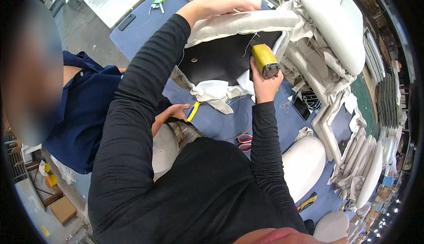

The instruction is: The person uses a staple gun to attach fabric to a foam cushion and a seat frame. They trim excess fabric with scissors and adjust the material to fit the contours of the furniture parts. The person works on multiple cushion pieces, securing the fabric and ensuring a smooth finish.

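Note:
An upholstered chair part in cream fabric lies upside down on the blue table, its black underside facing up. Over its far padded rim rests my left hand, fingers stretched out and lying flat on the fabric. My right hand is wrapped round a yellow and black staple gun at the right side of the underside. The gun's nose is hidden from this view. Loose cream fabric and a white piece hang along the near edge, with loose threads about.
Beside me on the left, a person in dark blue holds a yellow and blue utility knife. Red-handled scissors, a phone and another yellow tool lie on the blue table. Cream cushions are stacked right.

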A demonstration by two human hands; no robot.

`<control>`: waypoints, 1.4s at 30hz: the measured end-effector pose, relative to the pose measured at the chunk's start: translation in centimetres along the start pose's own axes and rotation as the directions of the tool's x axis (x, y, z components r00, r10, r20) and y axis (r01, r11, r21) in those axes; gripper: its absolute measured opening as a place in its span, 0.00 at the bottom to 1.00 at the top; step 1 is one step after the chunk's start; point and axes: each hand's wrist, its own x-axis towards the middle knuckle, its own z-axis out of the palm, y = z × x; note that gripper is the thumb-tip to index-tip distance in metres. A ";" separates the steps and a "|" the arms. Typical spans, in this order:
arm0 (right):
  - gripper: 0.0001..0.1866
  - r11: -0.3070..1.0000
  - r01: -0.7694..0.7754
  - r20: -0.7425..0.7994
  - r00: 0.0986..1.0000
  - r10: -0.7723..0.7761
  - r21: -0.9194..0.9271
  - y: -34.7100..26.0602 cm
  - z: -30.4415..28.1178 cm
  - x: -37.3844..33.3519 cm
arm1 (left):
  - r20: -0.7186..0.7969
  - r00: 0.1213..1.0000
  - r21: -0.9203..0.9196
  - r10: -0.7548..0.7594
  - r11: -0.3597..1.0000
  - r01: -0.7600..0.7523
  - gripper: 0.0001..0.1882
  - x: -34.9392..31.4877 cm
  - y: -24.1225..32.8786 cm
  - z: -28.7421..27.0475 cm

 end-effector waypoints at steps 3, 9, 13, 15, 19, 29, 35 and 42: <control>0.26 0.999 -0.043 0.013 0.999 0.043 -0.005 -0.2 -0.1 0.0 | 0.009 0.995 0.406 0.104 0.908 -0.099 0.32 -0.1 -0.6 0.1; 0.25 0.999 -0.031 0.015 0.999 0.031 -0.009 -0.9 0.2 0.1 | -0.067 0.962 0.628 0.266 0.760 -0.166 0.34 0.0 -2.0 2.2; 0.23 0.998 -0.044 -0.004 0.999 0.044 -0.034 -0.4 -0.1 -0.3 | -0.053 0.968 0.778 0.245 0.618 -0.114 0.35 -0.6 -0.1 3.8; 0.20 0.999 -0.025 -0.041 0.999 0.024 -0.029 -0.1 0.1 -0.1 | -0.035 0.960 0.805 0.278 0.577 -0.138 0.36 -0.8 0.0 3.9; 0.19 1.000 0.000 -0.077 0.997 0.000 -0.006 -0.4 -0.4 0.0 | -0.082 0.972 0.651 0.221 0.750 -0.116 0.39 -0.2 0.7 3.0; 0.23 0.943 -0.330 0.064 0.943 0.327 0.047 0.5 -0.4 0.5 | -0.091 0.995 0.430 0.049 0.903 -0.006 0.39 4.2 -1.4 1.8; 0.22 0.992 0.002 -0.041 0.999 -0.007 -0.127 0.9 -0.5 0.7 | -0.055 0.970 0.722 0.236 0.680 -0.125 0.30 1.9 1.7 5.1; 0.17 0.982 -0.185 0.058 0.981 0.186 -0.034 -1.2 -3.0 2.1 | -0.045 0.943 0.803 0.329 0.574 -0.162 0.38 1.6 1.5 5.3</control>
